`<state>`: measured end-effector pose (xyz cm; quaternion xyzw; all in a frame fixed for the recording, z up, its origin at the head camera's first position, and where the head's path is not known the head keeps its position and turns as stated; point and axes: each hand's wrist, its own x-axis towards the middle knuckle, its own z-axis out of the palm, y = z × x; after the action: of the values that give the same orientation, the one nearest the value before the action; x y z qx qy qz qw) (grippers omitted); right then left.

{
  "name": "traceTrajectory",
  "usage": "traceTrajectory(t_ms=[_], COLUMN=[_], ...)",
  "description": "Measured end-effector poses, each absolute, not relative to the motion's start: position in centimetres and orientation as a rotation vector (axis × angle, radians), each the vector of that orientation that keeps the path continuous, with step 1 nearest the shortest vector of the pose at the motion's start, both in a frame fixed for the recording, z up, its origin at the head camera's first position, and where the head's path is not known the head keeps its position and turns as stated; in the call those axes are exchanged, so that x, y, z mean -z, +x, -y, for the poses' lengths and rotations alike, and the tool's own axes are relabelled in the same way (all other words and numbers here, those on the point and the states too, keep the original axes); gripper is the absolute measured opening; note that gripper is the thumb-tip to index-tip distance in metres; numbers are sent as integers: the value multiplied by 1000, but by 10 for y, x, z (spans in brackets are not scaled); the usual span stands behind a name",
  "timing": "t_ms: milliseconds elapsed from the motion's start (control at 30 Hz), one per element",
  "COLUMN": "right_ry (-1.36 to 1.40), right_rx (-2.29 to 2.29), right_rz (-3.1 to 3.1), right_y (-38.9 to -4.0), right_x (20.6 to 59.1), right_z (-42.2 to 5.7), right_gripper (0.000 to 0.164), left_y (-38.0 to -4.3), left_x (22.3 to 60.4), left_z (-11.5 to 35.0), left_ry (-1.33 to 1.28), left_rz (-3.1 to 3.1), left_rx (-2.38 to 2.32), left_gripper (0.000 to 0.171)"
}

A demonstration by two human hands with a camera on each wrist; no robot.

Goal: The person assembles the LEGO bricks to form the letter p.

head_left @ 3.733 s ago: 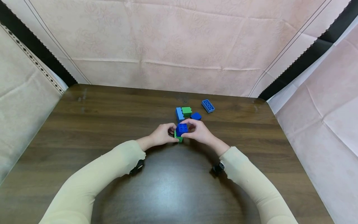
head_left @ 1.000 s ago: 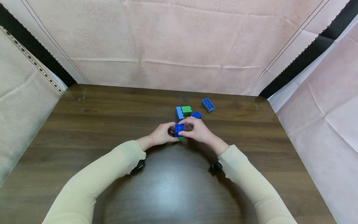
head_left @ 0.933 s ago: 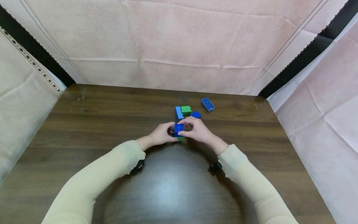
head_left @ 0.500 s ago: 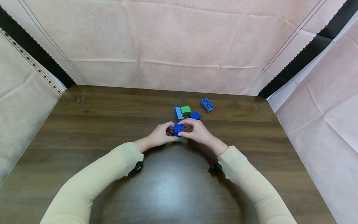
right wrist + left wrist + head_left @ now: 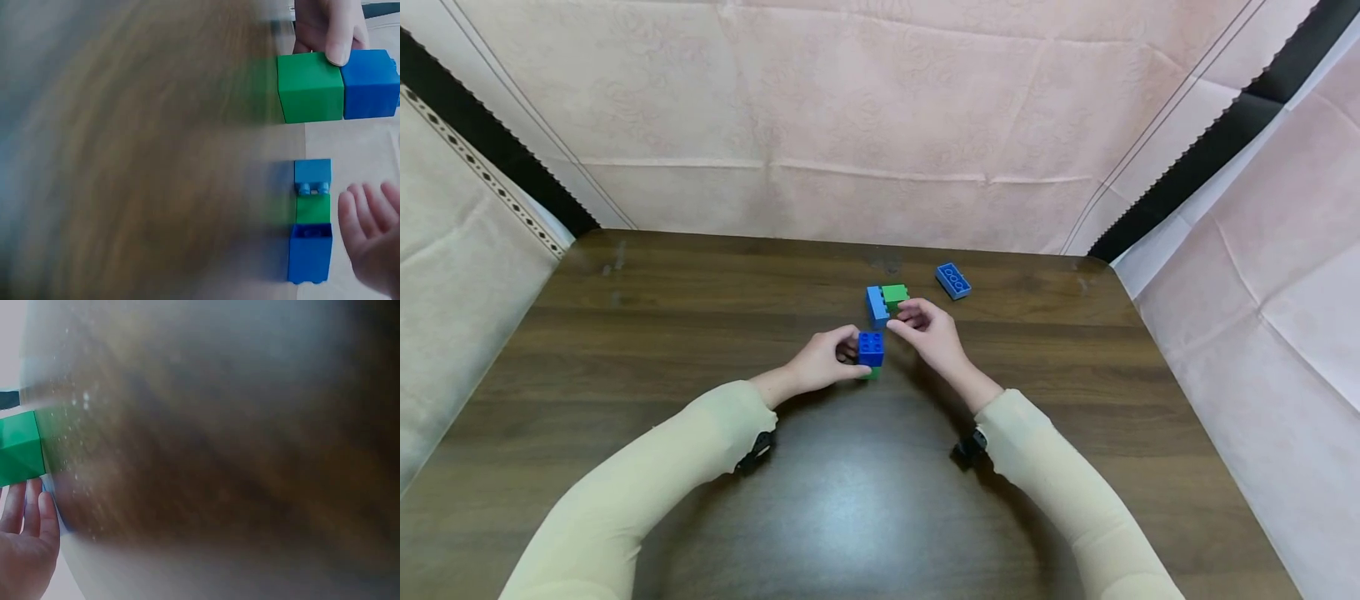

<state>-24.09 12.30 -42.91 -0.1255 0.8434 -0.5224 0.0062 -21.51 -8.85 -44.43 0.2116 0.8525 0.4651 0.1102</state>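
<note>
My left hand [image 5: 816,360] grips a stack of two toy building bricks between thumb and fingers. Its dark blue brick [image 5: 871,349] with studs up sits on a green brick [image 5: 871,374], which shows only as a sliver in the head view. In the right wrist view the left thumb presses across the seam of the green block [image 5: 310,87] and the blue block [image 5: 370,84]. My right hand [image 5: 936,337] holds nothing, fingers loosely bent, just in front of a light blue brick [image 5: 877,307] and a green brick [image 5: 894,295].
Beside those bricks a dark blue brick [image 5: 310,255] shows in the right wrist view; my right hand hides it in the head view. Farther back lies a blue brick [image 5: 953,281] on the brown table [image 5: 715,275]. A pale cloth [image 5: 880,125] hangs behind.
The dark blue brick was lowered onto the green one and lined up with it. My right hand has let go of it and moved back and right; my left hand shifted slightly left with the stack.
</note>
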Motion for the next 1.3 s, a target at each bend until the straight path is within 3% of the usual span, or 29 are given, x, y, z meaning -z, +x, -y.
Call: traceTrajectory(t_ms=[233,733,1300], right_ry=[-184,-75,66], right_rx=[1583,1393,1392], right_rz=[-2710,-2767,-2548], right_y=[-249,-261,-269], right_x=[436,437,428], right_z=[-105,-89,-88], right_gripper=[36,42,34], left_y=[-218,-223,-222], left_x=[447,446,444], left_z=[97,108,108], left_ry=[649,645,624], left_rz=[-2495,-2489,-2470], left_rx=[-1364,-1352,-1338], left_gripper=[32,30,31])
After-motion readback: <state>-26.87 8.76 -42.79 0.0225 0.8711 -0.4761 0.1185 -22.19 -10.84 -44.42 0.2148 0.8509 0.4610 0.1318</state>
